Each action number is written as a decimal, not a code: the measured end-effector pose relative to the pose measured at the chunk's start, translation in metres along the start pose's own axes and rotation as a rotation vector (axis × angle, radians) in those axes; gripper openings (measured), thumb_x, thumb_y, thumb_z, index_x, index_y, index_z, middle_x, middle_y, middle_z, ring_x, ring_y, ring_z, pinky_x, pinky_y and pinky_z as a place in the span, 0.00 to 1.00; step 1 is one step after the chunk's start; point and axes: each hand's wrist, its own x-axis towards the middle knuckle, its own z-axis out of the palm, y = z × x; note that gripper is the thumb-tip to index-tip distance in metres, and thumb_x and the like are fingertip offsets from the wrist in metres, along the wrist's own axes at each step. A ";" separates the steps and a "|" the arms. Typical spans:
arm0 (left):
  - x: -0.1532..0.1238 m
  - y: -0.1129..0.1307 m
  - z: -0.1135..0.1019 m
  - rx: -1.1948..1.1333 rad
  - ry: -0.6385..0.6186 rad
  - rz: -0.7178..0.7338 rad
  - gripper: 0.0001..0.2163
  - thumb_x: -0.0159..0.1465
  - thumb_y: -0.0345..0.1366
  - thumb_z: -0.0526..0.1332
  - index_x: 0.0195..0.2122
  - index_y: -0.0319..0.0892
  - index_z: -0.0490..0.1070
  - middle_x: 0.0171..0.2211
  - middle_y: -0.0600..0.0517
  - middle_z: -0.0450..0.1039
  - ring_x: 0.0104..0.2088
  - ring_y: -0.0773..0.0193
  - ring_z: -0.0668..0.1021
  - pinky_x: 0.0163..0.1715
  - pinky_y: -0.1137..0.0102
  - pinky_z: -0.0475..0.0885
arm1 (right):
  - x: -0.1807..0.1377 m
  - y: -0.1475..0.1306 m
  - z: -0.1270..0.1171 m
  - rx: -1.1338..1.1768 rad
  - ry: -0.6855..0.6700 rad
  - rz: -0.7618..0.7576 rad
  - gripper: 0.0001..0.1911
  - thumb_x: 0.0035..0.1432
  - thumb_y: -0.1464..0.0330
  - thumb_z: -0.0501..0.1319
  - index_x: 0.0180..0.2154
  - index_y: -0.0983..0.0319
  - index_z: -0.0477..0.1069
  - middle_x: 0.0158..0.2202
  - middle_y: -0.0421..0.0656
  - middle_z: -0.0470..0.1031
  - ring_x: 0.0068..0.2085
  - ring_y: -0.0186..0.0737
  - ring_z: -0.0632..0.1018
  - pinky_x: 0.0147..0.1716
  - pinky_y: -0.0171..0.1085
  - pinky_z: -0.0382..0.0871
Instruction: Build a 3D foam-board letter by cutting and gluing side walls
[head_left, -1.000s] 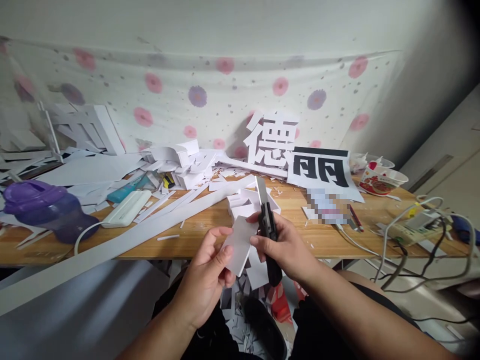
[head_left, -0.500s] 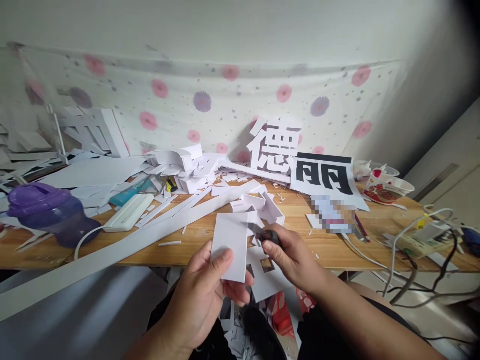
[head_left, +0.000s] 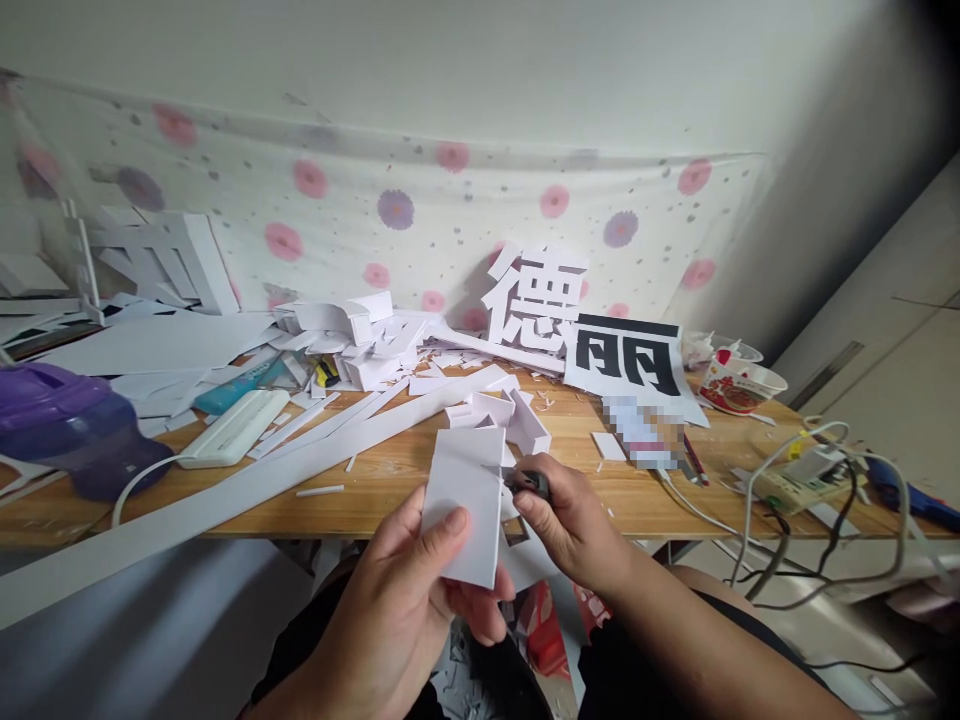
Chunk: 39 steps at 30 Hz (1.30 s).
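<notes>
Left hand pinches white foam-board rectangle, long axis near–far; right hand, closed round utility knife, sits just right, blade at right edge.

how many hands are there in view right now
2: the left hand, near lower center, holds a white rectangular piece; the right hand, to its right, grips a black cutter.

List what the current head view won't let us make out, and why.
In the head view:
Knife: most of the handle, hidden by the right hand.
White card: its lower left, covered by the left hand.
Purple bottle: left side, cut off by the left edge.
Long white strip: left end, same edge.
Pixelated object: identity, masked by blocks.
</notes>
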 end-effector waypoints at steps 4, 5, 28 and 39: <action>-0.003 -0.002 0.005 0.014 -0.044 -0.010 0.12 0.55 0.44 0.68 0.32 0.43 0.72 0.20 0.48 0.76 0.16 0.66 0.75 0.16 0.77 0.69 | -0.001 -0.002 -0.003 -0.018 0.028 -0.042 0.14 0.67 0.57 0.49 0.36 0.60 0.64 0.27 0.40 0.69 0.27 0.36 0.71 0.26 0.34 0.65; -0.003 -0.002 0.006 0.020 -0.049 -0.008 0.12 0.55 0.44 0.68 0.33 0.43 0.72 0.20 0.48 0.76 0.16 0.66 0.75 0.16 0.77 0.69 | -0.001 -0.002 -0.004 -0.025 0.037 -0.051 0.15 0.68 0.57 0.48 0.37 0.60 0.64 0.26 0.40 0.69 0.26 0.36 0.71 0.26 0.34 0.64; -0.003 -0.011 0.012 0.052 -0.075 -0.020 0.14 0.59 0.43 0.65 0.39 0.39 0.68 0.22 0.48 0.77 0.15 0.70 0.73 0.15 0.80 0.67 | -0.013 0.008 -0.004 -0.050 0.021 -0.070 0.16 0.68 0.54 0.48 0.40 0.60 0.64 0.30 0.42 0.74 0.28 0.36 0.75 0.27 0.34 0.68; -0.009 -0.010 0.027 -0.012 0.001 -0.016 0.16 0.53 0.43 0.69 0.35 0.38 0.70 0.19 0.50 0.75 0.15 0.68 0.73 0.16 0.77 0.67 | -0.013 0.001 0.000 0.040 0.107 -0.111 0.15 0.68 0.56 0.50 0.37 0.59 0.65 0.27 0.39 0.70 0.27 0.33 0.72 0.25 0.32 0.65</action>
